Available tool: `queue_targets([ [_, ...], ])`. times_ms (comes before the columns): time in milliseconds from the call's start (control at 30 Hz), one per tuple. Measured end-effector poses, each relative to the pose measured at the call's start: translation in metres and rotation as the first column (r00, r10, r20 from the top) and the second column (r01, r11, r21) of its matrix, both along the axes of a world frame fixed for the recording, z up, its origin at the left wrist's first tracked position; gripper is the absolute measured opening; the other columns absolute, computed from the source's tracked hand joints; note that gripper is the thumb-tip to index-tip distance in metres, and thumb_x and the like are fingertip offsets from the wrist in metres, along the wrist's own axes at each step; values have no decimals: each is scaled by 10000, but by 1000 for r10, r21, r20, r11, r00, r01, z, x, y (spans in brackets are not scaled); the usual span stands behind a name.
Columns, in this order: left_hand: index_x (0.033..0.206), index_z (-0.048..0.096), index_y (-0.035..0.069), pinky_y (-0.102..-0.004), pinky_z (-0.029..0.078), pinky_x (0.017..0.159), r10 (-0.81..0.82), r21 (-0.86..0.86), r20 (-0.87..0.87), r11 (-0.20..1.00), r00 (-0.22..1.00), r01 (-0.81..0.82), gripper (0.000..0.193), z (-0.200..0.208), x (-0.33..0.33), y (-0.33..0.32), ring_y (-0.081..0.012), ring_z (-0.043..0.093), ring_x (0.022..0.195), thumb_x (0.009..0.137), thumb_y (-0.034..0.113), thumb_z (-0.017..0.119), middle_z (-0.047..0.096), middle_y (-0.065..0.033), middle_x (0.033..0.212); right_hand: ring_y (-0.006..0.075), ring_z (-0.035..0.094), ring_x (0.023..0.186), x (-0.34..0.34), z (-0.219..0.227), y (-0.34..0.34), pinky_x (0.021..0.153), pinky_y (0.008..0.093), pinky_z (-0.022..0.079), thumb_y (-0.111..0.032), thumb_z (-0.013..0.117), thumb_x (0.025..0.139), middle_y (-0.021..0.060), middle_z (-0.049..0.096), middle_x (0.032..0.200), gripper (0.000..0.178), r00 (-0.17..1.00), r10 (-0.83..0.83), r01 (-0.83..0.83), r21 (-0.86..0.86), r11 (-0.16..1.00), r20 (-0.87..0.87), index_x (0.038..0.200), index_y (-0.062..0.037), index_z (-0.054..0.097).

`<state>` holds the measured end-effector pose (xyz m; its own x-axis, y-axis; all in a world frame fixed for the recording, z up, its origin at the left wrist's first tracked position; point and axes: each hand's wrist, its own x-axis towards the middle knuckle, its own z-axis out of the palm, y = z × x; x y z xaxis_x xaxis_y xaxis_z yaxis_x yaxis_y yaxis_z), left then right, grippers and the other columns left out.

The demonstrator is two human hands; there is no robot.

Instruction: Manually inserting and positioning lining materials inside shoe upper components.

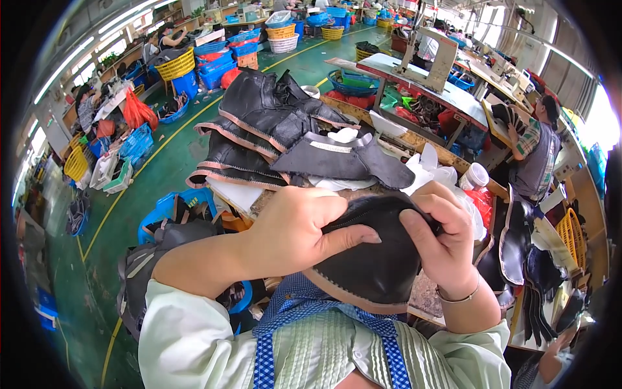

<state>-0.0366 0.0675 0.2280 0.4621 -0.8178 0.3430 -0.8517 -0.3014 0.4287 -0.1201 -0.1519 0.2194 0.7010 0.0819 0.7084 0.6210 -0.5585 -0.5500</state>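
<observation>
Close to my body I hold a black leather shoe upper point(369, 269) with a pale, stitched lower edge and what looks like a zipper along its top. My left hand point(285, 227) grips its upper left edge, thumb lying across the leather. On the other side, my right hand point(447, 240) pinches the upper right edge between thumb and fingers. Just beyond my hands lies a dark grey upper piece point(337, 161) with a light strip on it. Behind that, a pile of black shoe uppers point(249, 123) rests on the worktable point(259, 204).
A blue basket point(165, 211) of pieces stands left of the table. Near my right hand are a white tub point(476, 176) and a red plastic bag point(481, 207). More black uppers point(516, 240) hang at the right, where a co-worker point(541, 149) sits. A sewing machine point(435, 58) stands ahead.
</observation>
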Motion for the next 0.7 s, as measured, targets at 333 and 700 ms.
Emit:
queue_targets([
  [333, 1105, 657, -25, -231, 491, 794, -435, -357, -821, 897, 371, 261, 286, -11, 24, 2, -51, 585, 874, 859, 108, 720, 680, 6, 970, 215, 624, 913, 8, -41, -69, 837, 323, 489, -184, 870, 688, 117, 676, 981, 472, 579, 592, -609, 185, 771, -560, 1038, 47, 652],
  [700, 999, 682, 30, -400, 443, 750, -63, -28, 784, 990, 618, 136, 348, -34, 54, 6, -268, 607, 947, 707, 187, 578, 656, -80, 1095, 240, 567, 753, -44, -58, -79, 584, 333, 461, -140, 572, 677, 87, 555, 883, 443, 786, -422, 603, -710, 362, 452, 1077, 32, 655],
])
